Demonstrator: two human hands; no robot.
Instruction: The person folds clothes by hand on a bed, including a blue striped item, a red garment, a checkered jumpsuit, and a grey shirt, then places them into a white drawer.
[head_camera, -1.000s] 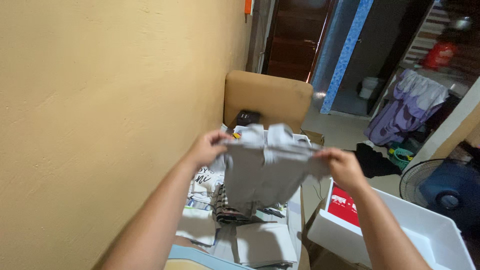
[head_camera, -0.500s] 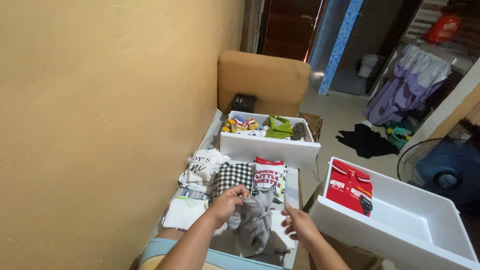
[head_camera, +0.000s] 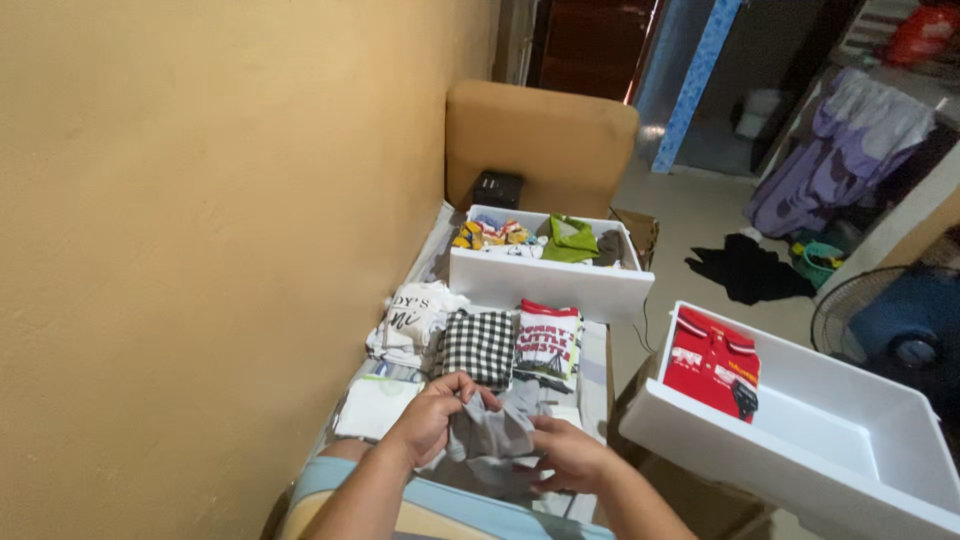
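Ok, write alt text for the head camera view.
Both hands, left hand and right hand, grip a crumpled grey cloth garment on a bed beside a yellow wall. Beyond lie a folded black-and-white checked garment and a white plastic bin of clothes.

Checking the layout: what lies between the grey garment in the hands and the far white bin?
In the head view, a black-and-white checked garment and a folded printed shirt lie between the grey garment and the white bin.

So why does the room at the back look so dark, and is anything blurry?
Head view: the light is dim and warm on the yellow wall, while the doorway at the top sits in deep shadow. The left hand, right hand and grey garment look slightly soft. The fan at the right edge is dark and hard to make out.
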